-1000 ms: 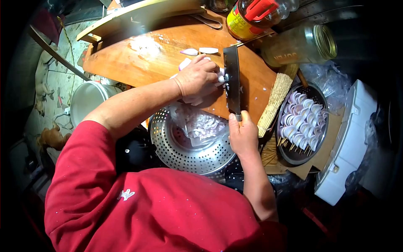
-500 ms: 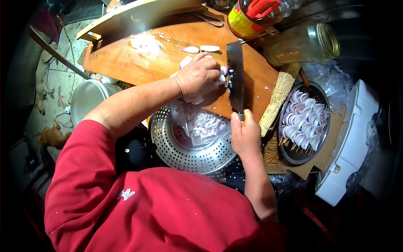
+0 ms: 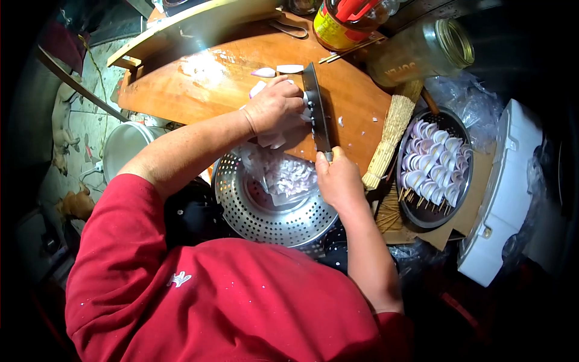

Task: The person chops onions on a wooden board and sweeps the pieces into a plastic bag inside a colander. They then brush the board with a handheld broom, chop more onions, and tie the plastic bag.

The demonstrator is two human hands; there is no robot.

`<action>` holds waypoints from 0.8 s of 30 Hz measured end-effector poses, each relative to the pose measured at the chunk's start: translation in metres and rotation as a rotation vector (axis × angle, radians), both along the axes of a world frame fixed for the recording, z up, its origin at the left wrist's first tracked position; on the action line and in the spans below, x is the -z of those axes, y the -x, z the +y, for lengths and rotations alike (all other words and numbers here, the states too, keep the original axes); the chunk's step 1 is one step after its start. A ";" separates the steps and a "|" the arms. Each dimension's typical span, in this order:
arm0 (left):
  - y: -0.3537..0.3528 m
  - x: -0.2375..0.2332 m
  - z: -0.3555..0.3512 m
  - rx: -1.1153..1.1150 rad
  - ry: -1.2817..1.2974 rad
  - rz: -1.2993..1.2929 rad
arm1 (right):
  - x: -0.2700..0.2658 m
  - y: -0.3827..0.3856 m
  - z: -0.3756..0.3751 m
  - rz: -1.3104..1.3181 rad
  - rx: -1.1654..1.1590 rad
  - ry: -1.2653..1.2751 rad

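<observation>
My right hand [image 3: 339, 175] is closed round the handle of a cleaver [image 3: 318, 111], its dark blade upright on the wooden board [image 3: 181, 90]. Just left of the blade, my left hand [image 3: 276, 105] presses curled fingers onto onion pieces, mostly hidden beneath it. Two onion wedges [image 3: 263, 72] lie beyond those fingers. Below the board's near edge, chopped onion [image 3: 289, 177] fills a clear plastic bag, which sits in a perforated steel colander [image 3: 241, 220].
At right, an oval basin [image 3: 464, 175] holds skewered onion slices [image 3: 437, 160]. A straw brush [image 3: 389, 139] lies along the board's right edge. Behind stand a glass jar [image 3: 416, 60] and a red-capped bottle [image 3: 332, 30]. A white bucket [image 3: 123, 145] is at left.
The cleaver and my right hand have shifted left, bringing the blade closer to my left fingers. Small onion bits now show on the board right of the blade. The whole view has shifted slightly.
</observation>
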State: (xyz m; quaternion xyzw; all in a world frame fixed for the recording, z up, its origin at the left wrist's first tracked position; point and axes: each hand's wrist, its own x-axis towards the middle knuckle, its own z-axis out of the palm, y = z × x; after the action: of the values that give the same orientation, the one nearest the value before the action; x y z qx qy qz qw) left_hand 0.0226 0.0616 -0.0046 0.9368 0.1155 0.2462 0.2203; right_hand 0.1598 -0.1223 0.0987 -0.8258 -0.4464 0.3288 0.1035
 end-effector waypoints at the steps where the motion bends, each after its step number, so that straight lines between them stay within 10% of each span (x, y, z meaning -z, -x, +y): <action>1: 0.000 -0.001 0.001 0.005 -0.003 0.008 | 0.005 0.002 -0.001 -0.009 0.020 0.005; 24: 0.001 -0.004 -0.001 0.017 -0.006 -0.017 | 0.000 0.004 0.000 0.049 0.033 0.035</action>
State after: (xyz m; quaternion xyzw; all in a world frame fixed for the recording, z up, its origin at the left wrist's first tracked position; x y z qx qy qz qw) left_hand 0.0216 0.0603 -0.0009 0.9362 0.1051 0.2525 0.2206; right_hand 0.1561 -0.1227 0.0986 -0.8265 -0.4241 0.3549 0.1056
